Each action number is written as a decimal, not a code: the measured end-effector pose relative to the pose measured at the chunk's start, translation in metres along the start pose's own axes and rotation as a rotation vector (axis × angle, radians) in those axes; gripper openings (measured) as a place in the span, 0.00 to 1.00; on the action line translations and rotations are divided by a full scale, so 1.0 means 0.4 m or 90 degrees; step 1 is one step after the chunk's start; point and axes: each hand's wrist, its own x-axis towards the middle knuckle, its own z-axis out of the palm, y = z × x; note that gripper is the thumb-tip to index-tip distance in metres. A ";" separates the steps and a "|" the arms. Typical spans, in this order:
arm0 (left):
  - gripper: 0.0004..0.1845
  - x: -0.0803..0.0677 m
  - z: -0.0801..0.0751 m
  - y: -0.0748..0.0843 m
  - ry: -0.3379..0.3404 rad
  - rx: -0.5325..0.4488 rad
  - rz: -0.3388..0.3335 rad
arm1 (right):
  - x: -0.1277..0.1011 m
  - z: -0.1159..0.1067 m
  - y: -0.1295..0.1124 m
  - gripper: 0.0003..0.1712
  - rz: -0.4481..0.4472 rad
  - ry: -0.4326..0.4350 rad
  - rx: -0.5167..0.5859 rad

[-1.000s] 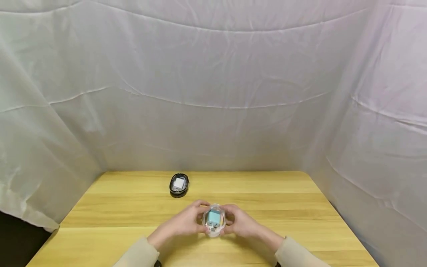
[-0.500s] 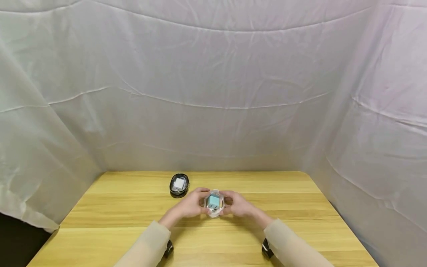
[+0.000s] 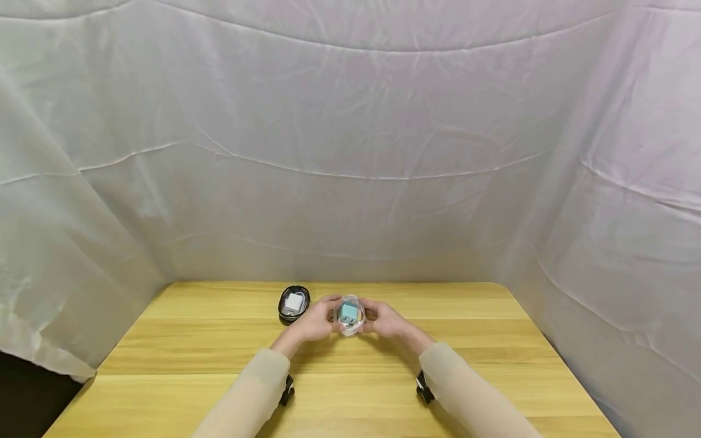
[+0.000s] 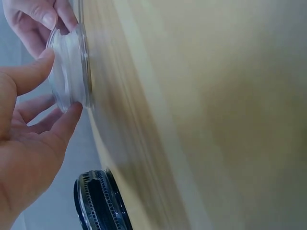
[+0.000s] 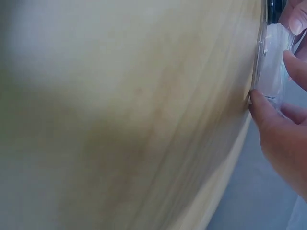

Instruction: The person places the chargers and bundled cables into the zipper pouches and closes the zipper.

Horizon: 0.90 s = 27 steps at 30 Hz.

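Both hands around charger-filled clear case

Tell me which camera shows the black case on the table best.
The head view: the whole black case lies on the table, with a white block inside, just left of the clear case both hands hold. The left wrist view catches only its perforated edge; in the right wrist view I cannot make it out.
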 end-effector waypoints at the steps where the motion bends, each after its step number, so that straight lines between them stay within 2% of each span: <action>1: 0.38 0.003 -0.001 -0.002 0.003 -0.004 -0.001 | 0.006 0.000 0.001 0.48 -0.004 0.003 -0.005; 6: 0.37 0.014 -0.004 -0.010 0.009 -0.026 -0.012 | 0.031 0.003 0.002 0.46 -0.005 0.021 -0.033; 14: 0.37 0.021 -0.012 -0.016 0.006 -0.032 -0.031 | 0.057 0.010 0.009 0.48 0.019 0.042 -0.002; 21: 0.37 0.019 -0.022 -0.017 0.014 -0.025 -0.029 | 0.052 0.006 0.001 0.47 0.003 0.054 -0.010; 25: 0.38 0.000 -0.044 -0.013 0.052 -0.011 -0.023 | 0.018 0.002 -0.016 0.45 0.004 0.127 -0.101; 27: 0.38 -0.022 -0.063 -0.007 0.079 0.005 -0.025 | -0.006 -0.005 -0.027 0.43 0.004 0.172 -0.177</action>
